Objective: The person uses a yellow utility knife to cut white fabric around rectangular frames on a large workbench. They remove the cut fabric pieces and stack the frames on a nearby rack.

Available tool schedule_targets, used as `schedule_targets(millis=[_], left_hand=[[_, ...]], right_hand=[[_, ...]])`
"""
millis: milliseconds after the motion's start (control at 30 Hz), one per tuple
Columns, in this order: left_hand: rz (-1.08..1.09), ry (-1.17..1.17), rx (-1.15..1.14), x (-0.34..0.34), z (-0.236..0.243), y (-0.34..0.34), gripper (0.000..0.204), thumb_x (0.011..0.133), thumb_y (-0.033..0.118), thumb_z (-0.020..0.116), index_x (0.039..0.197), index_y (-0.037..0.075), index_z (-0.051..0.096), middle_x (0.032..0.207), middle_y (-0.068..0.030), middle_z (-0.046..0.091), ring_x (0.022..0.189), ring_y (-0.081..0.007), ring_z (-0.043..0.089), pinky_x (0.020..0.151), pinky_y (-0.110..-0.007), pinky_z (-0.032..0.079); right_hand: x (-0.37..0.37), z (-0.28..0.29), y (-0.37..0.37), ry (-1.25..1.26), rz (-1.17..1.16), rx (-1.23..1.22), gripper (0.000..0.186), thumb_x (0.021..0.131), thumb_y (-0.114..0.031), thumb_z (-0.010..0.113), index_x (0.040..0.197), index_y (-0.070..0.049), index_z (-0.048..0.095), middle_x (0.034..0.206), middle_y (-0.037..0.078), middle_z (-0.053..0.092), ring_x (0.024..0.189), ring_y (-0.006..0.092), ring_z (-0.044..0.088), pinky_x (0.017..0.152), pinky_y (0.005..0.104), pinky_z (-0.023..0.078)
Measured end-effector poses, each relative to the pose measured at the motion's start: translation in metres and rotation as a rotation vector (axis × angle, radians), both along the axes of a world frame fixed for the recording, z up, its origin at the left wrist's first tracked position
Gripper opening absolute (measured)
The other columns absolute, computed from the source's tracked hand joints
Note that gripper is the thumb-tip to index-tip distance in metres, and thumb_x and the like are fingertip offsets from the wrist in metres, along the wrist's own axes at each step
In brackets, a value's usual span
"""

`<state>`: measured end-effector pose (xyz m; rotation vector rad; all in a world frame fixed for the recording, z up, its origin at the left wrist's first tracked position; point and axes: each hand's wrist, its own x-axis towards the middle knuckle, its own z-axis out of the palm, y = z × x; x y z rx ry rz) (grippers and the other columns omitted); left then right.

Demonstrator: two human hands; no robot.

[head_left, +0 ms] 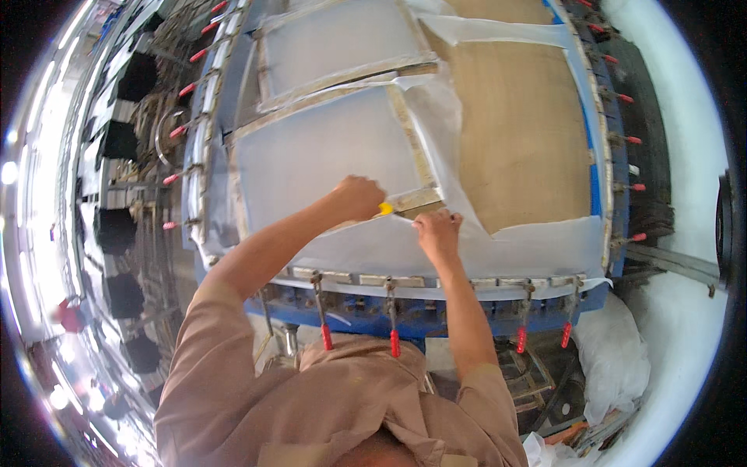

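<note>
My left hand (358, 198) is closed at the near edge of a mesh-covered frame (319, 148). A small yellow tool (385, 208), probably a cutter, shows at its fingers; most of it is hidden. Just to the right, my right hand (440, 233) pinches the edge of the whitish mesh sheet (350, 253) by the frame's near right corner. Between the hands the mesh is parted, and a strip of brown board shows in the gap. Along the frame's right side, a loose flap of mesh (436, 117) lies folded over.
A second mesh-covered frame (342, 43) lies beyond. Brown board (521, 140) shows at the right. The blue stretching table (506, 307) has red-handled clamps (394, 342) along its edges. A white plastic bundle (611, 358) sits at the lower right.
</note>
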<state>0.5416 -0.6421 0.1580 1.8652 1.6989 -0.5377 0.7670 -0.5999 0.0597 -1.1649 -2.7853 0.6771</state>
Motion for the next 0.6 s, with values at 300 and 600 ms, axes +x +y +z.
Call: schedule_targets(millis=[300,600], left_hand=[[-0.113,0.064,-0.106,-0.027,-0.009,-0.034,0.019,0.088,0.022,0.061,0.097,0.011,0.073,0.099,-0.0143,0.072,0.096,-0.0322,0.070,0.076,-0.046,0.058],[-0.062,0.230,-0.312,-0.123,0.021,-0.191,0.018,0.086,0.024,0.063,0.089,0.010,0.074,0.092,-0.0124,0.073,0.089,-0.0308,0.072,0.073,-0.046,0.058]], right_hand=[[0.004,0.003,-0.005,0.026,-0.056,-0.004,0.004,0.084,-0.020,0.069,0.081,-0.018,0.070,0.086,-0.001,0.069,0.097,0.0211,0.058,0.089,0.0460,0.028],[0.022,0.010,0.003,-0.013,-0.095,-0.053,0.002,0.083,-0.016,0.070,0.081,-0.017,0.070,0.087,0.000,0.069,0.102,0.0211,0.058,0.089,0.0486,0.027]])
